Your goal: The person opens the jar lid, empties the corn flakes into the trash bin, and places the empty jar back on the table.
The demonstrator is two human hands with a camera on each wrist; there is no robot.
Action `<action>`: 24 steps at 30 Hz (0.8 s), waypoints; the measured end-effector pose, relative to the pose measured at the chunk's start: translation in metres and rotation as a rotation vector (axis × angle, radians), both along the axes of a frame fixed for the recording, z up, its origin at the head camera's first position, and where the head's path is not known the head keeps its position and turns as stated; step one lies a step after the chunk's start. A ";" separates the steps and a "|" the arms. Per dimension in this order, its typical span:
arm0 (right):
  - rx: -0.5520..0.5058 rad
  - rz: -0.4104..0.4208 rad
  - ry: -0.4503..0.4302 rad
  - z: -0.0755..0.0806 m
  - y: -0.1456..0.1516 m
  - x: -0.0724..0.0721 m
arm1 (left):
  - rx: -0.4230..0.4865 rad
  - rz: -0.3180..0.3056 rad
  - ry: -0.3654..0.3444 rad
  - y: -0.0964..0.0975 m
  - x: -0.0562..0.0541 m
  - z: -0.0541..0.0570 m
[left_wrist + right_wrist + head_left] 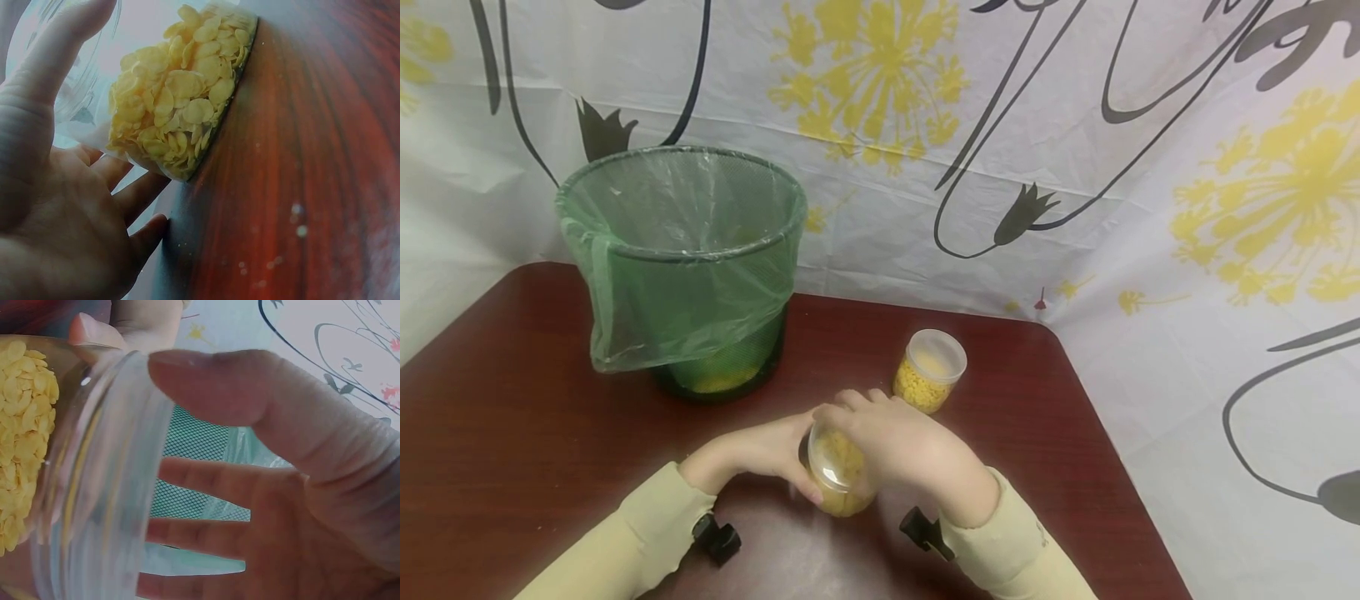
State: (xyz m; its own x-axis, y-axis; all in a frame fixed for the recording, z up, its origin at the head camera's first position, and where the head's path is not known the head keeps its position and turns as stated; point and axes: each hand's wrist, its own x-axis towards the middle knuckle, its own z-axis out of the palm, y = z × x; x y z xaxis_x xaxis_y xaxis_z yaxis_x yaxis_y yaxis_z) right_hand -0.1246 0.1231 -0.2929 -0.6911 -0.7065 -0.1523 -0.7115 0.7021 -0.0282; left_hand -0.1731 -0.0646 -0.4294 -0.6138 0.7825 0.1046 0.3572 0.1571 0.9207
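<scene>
A clear plastic jar (844, 502) of thin yellow flakes (181, 94) is between the two hands, near the middle of the table. My left hand (767, 450) holds the jar's side, thumb on the near side and fingers reaching round behind. From above, my right hand (910, 446) grips the jar's translucent screw lid (119, 487), with the thumb on its rim and the fingers spread along the far side. In the left wrist view the jar's base appears to rest on the table. Beyond the right hand stands a second lidded jar (919, 387), holding small yellow pieces.
A mesh bin (722, 371) lined with a green plastic bag (700, 292) stands at the back left of the dark red wooden table (1045, 467). Behind the table hangs a white patterned cloth (737, 83), which also runs along the right side.
</scene>
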 end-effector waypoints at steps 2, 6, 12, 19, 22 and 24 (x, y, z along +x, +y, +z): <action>-0.015 -0.004 0.002 0.000 0.001 0.001 | -0.009 0.007 -0.014 0.000 0.000 0.000; -0.044 -0.033 0.001 0.000 0.000 0.002 | -0.029 0.026 -0.047 0.000 0.000 0.001; -0.010 -0.165 0.033 -0.002 -0.006 0.001 | -0.001 0.007 -0.060 0.000 0.000 0.000; 0.036 -0.255 0.079 -0.009 -0.012 0.001 | -0.002 -0.001 -0.079 0.000 0.000 -0.002; 0.038 -0.253 0.074 -0.010 -0.012 0.002 | 0.001 -0.002 -0.087 0.000 0.001 -0.001; 0.038 -0.240 0.084 -0.011 -0.013 0.002 | -0.005 0.004 -0.089 0.000 0.001 -0.001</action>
